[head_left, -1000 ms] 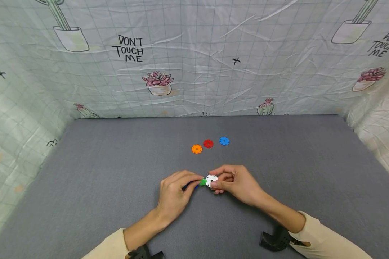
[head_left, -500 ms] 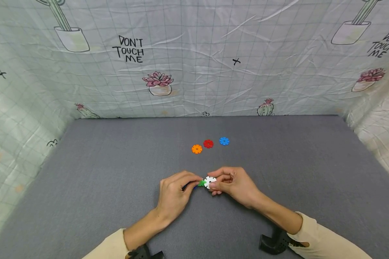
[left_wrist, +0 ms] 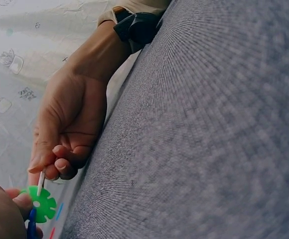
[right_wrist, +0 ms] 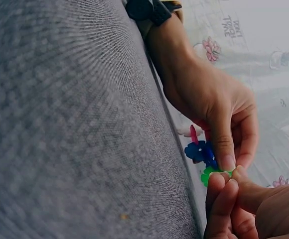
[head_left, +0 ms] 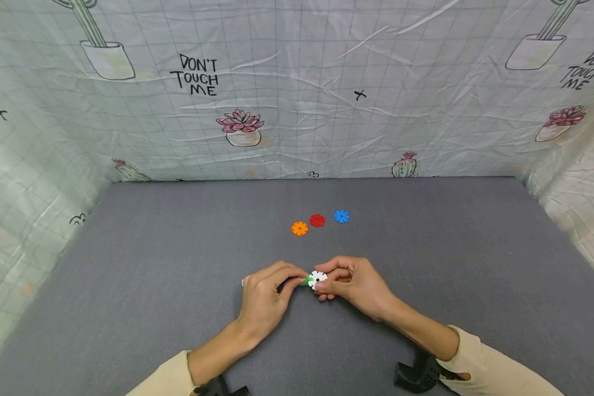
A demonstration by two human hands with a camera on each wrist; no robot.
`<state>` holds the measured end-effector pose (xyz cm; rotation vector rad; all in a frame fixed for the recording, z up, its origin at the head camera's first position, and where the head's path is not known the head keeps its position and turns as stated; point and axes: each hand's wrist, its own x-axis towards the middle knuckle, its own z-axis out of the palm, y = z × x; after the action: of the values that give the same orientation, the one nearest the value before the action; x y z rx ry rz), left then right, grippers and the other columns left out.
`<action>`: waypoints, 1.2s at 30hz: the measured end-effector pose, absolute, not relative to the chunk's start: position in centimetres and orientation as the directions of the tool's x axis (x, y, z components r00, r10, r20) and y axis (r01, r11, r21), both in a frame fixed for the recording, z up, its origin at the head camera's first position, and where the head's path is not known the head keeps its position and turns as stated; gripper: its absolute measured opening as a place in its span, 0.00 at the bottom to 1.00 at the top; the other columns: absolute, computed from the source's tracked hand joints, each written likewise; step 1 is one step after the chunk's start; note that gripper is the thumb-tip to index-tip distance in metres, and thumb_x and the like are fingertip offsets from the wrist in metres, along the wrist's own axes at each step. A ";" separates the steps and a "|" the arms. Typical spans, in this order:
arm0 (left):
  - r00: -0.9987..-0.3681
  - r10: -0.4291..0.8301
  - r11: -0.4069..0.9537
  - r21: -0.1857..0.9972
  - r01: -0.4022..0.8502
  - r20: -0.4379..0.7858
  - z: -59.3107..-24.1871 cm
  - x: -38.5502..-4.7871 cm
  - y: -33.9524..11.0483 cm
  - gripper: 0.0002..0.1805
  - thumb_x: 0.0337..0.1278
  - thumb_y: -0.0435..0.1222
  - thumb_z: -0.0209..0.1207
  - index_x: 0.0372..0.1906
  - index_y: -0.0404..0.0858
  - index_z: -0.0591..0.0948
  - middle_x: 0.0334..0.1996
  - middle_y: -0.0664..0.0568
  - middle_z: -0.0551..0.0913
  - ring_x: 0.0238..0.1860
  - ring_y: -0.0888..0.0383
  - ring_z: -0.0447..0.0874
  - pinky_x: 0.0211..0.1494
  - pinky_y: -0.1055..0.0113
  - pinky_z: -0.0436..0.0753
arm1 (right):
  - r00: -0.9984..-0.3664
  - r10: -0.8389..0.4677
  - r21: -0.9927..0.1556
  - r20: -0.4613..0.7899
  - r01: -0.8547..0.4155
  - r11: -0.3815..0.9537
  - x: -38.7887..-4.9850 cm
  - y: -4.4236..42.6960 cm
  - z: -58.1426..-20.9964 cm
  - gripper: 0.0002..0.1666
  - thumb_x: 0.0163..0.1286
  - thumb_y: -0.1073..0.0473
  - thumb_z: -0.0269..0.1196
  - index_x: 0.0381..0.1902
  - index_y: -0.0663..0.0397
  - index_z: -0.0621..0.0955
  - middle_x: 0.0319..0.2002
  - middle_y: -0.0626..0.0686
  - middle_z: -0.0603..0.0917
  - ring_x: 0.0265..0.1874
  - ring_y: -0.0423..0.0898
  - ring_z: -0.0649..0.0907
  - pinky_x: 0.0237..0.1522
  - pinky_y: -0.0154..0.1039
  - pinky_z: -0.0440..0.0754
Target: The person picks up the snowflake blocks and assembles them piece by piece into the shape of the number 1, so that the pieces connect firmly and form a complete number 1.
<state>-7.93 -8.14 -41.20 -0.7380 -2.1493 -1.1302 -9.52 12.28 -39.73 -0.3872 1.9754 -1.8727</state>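
Observation:
In the head view my left hand (head_left: 267,294) pinches a green interlocking disc (head_left: 304,282) between thumb and fingers. A dark blue disc (right_wrist: 199,152) and a pink one (right_wrist: 193,133) are joined in a chain to the green disc, mostly hidden under the left hand from above. My right hand (head_left: 358,286) holds a white notched disc (head_left: 318,279) between thumb and index finger. Seen edge-on in the left wrist view, the white disc (left_wrist: 41,183) meets the green one's rim crosswise at a notch; how deep it sits I cannot tell.
Farther back on the grey table (head_left: 178,236) lie flat an orange disc (head_left: 299,228), a red disc (head_left: 317,220) and a light blue disc (head_left: 341,216). A printed curtain (head_left: 297,99) rises behind the table's back edge and along both sides.
My right hand has shifted slightly left and nearer with the white disc, which now overlaps more of the green disc. The left hand stays almost in place. The loose discs have not moved.

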 end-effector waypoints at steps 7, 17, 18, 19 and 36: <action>-0.690 0.195 0.490 0.541 0.684 0.697 -41.3 -7.9 -8.2 0.06 0.45 0.29 0.71 0.29 0.41 0.86 0.28 0.60 0.84 0.31 0.66 0.83 0.31 0.73 0.79 | -0.891 -0.446 -0.991 -0.090 0.037 0.127 -9.5 12.3 -39.6 0.20 0.60 0.64 0.69 0.49 0.66 0.80 0.30 0.59 0.85 0.26 0.49 0.84 0.30 0.38 0.82; -0.691 0.177 0.489 0.546 0.680 0.701 -41.6 -8.1 -8.2 0.08 0.45 0.27 0.71 0.30 0.41 0.85 0.29 0.60 0.84 0.32 0.64 0.82 0.34 0.70 0.80 | -0.909 -0.406 -0.980 -0.095 0.014 0.199 -9.5 12.7 -39.1 0.14 0.69 0.60 0.61 0.50 0.62 0.81 0.29 0.59 0.82 0.22 0.45 0.77 0.24 0.33 0.76; -0.691 0.175 0.492 0.546 0.679 0.702 -41.6 -8.0 -8.2 0.08 0.45 0.27 0.70 0.30 0.41 0.85 0.29 0.60 0.84 0.32 0.64 0.82 0.35 0.70 0.80 | -0.911 -0.402 -0.980 -0.094 0.014 0.200 -9.5 12.7 -39.1 0.14 0.69 0.61 0.62 0.49 0.62 0.81 0.29 0.59 0.82 0.22 0.45 0.77 0.23 0.33 0.75; -0.694 0.173 0.495 0.548 0.675 0.698 -41.6 -8.0 -8.2 0.08 0.46 0.27 0.70 0.31 0.41 0.85 0.29 0.60 0.84 0.32 0.64 0.82 0.35 0.70 0.79 | -0.912 -0.398 -0.980 -0.095 0.015 0.200 -9.5 12.7 -39.0 0.13 0.68 0.62 0.62 0.49 0.61 0.81 0.29 0.59 0.82 0.22 0.45 0.77 0.23 0.33 0.75; -0.698 0.262 0.505 0.521 0.688 0.667 -41.8 -7.9 -8.2 0.15 0.42 0.41 0.74 0.35 0.42 0.83 0.33 0.61 0.82 0.36 0.63 0.80 0.40 0.65 0.75 | -0.920 -0.378 -0.989 -0.108 0.063 0.130 -9.5 12.7 -39.4 0.19 0.62 0.63 0.68 0.48 0.67 0.78 0.30 0.62 0.84 0.22 0.47 0.80 0.21 0.31 0.72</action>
<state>-7.91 -8.24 -41.78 -0.7775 -2.2372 -1.0996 -9.49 12.73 -39.43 -0.3050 2.0820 -1.8491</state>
